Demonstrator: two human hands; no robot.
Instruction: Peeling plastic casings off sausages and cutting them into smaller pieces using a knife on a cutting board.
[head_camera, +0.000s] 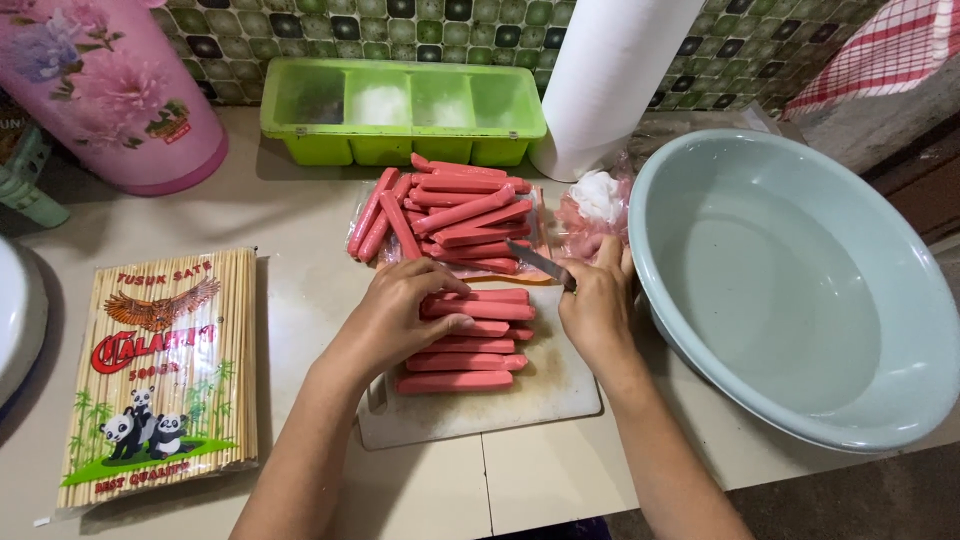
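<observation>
My left hand (395, 312) rests on a row of red sausages (470, 345) lined up on a white cutting board (480, 405), pressing their left ends. My right hand (597, 300) grips a small knife (535, 260), its blade pointing up-left over the sausages' far end. Beyond the board, a loose pile of more sausages (455, 215) lies on clear plastic wrap.
A large pale-green basin (800, 290) sits at the right. A green compartment tray (400, 110) and a white paper roll (610, 80) stand at the back. A pack of bamboo skewers (160, 370) lies left, a pink floral container (110, 85) behind it, crumpled plastic (595, 205) by the basin.
</observation>
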